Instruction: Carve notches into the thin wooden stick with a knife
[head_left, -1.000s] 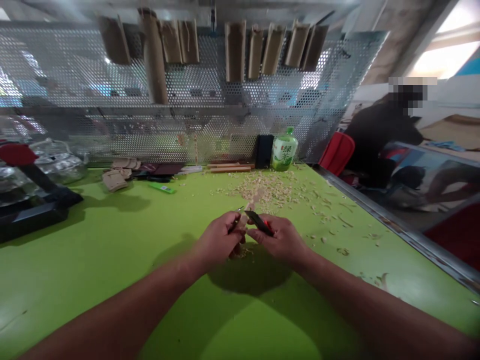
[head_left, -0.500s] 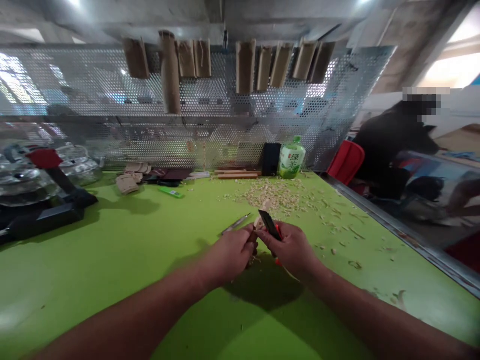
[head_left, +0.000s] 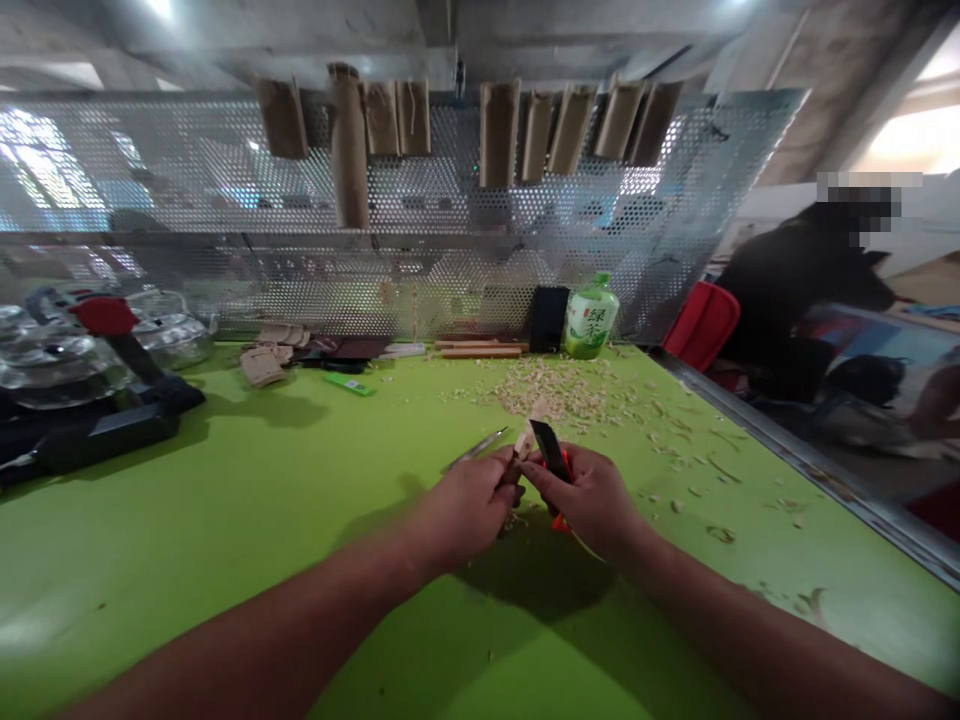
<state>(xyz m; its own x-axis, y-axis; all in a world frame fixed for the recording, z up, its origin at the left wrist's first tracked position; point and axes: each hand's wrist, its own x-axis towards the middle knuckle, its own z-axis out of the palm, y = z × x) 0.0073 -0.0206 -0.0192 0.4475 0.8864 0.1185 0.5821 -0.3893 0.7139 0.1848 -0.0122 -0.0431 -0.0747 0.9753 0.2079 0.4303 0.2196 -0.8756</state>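
My left hand (head_left: 480, 497) is closed around a small strip of wood or bamboo (head_left: 524, 442), brown at the grip and pale where its cut end sticks out. In my right hand (head_left: 592, 495) is a utility knife (head_left: 552, 452) with a wide dark blade and some red-orange on its handle. The blade points up and away, just right of the pale end; whether it touches cannot be made out. My right thumb reaches in close to the left fingers. A slim metal tool (head_left: 478, 448) lies on the green table (head_left: 300, 530) beyond my left hand.
Pale shavings (head_left: 555, 388) spread across the back and right of the table. A green-capped bottle (head_left: 591, 318), thin sticks (head_left: 481, 352) and curved wood pieces (head_left: 264, 365) stand or lie at the back. A red-and-black tool (head_left: 112, 318) and glass teapots are left. A person (head_left: 810, 270) sits right.
The whole view has shifted slightly, so things appear a little farther right. The knife blade sits slightly farther right of the pale end. Both hands keep their hold.
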